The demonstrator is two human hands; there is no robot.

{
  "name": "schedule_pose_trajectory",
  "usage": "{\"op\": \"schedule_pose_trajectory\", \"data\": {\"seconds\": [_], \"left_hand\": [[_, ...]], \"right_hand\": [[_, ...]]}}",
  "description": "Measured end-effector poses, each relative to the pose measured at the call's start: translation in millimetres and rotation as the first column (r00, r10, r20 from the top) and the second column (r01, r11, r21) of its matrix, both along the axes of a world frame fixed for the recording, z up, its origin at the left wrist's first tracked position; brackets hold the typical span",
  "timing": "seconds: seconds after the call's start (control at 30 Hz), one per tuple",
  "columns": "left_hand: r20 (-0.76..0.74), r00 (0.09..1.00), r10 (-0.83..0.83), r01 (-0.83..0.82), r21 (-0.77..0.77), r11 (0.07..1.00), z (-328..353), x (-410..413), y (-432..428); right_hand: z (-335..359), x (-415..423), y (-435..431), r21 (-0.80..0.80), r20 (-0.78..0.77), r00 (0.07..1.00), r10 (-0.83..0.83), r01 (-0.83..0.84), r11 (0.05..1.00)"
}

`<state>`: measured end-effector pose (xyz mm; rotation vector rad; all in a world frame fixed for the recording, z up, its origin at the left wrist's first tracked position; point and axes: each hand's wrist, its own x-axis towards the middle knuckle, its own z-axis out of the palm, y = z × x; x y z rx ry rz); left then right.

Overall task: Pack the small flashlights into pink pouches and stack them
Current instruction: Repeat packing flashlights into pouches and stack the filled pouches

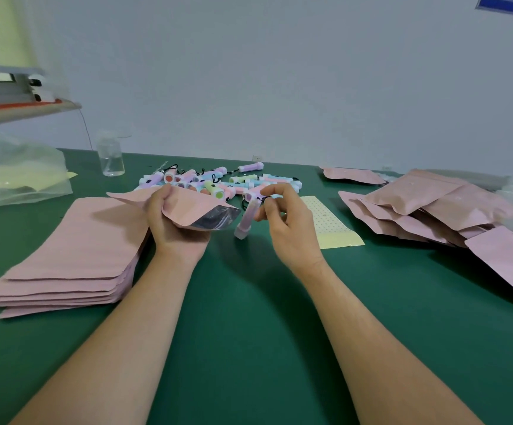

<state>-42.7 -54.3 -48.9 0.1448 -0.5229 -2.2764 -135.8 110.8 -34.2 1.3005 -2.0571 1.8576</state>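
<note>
Left hand (172, 222) grips pink pouch (200, 210), mouth held open toward right. Right hand (282, 222) pinches flashlight (246, 220) by top end, hanging beside opening, likely for dropping in. Filled pouches (427, 207) heaped right on bench (249, 317).

The flashlight (244, 220) is motion-blurred, its top perhaps hidden behind the right fingers (279, 191).

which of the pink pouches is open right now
The pink foil-lined pouch gripped in the left hand: its mouth gapes, showing silver lining. The flat stack and right-side pile show no opening.
</note>
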Motion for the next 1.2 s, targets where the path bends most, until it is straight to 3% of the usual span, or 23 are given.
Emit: {"op": "schedule_pose_trajectory", "data": {"seconds": [0.27, 0.5, 0.87, 1.03, 1.2], "left_hand": [[0.002, 1.0, -0.006, 0.006, 0.006, 1.0, 0, -1, -1], [0.004, 1.0, 0.01, -0.01, 0.013, 1.0, -2, -2, -3], [0.025, 0.999, -0.024, 0.024, 0.011, 1.0, 2, 0, 2], [0.072, 0.993, -0.09, 0.091, -0.005, 0.996, 3, -3, 13], [0.111, 0.946, -0.304, 0.31, -0.047, 0.949, 6, -3, 25]], "right_hand": [[-12, -5, -4, 0.151, 0.014, 0.999, 0.038, -0.04, 0.988], [0, -3, -4, -0.108, 0.138, 0.99, -0.013, 0.028, 0.994], [-12, -4, -9, -0.051, 0.171, 0.985, 0.033, -0.024, 0.998], [-5, -2, -10, -0.137, 0.213, 0.973, 0.094, -0.066, 0.988], [4, 1, -7, -0.17, 0.191, 0.978, 0.08, -0.047, 0.984]]}}
